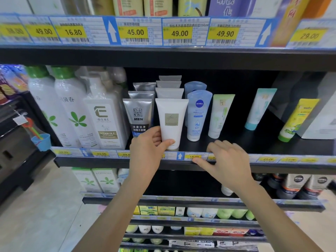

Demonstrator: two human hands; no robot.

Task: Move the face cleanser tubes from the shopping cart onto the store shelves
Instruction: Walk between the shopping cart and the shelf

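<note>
Black store shelf (272,168): its front lip runs right under both sets of fingers.
Two big white bottles with green caps (54,110) stand well left of the left fingers. The Vitamin E goat milk bottle (107,122) is closer, just left of them.
Left hand (147,144): fingers grasp the white face cleanser tube (171,117) low down, thumb across its front, the other fingers (156,137) wrapped round its left side. The tube is upright, cap down on the shelf, at the front of a row of matching white tubes.
Right hand (227,159): holds nothing, fingers (223,144) loosely spread and bent over the shelf lip, thumb lying along the price strip.
Silver MEN tube (139,113): just above the left fingers, beside the white tube's left edge.
Blue Nivea tube (198,115): between the two hands, above the right thumb.
Pale green tube (221,115): straight above the right fingers, apart from them.
Teal tube (260,108) and yellow tube (298,119): both lean, well right of the right fingers.
18.00 price tag (194,156): touching the right thumb tip.
</note>
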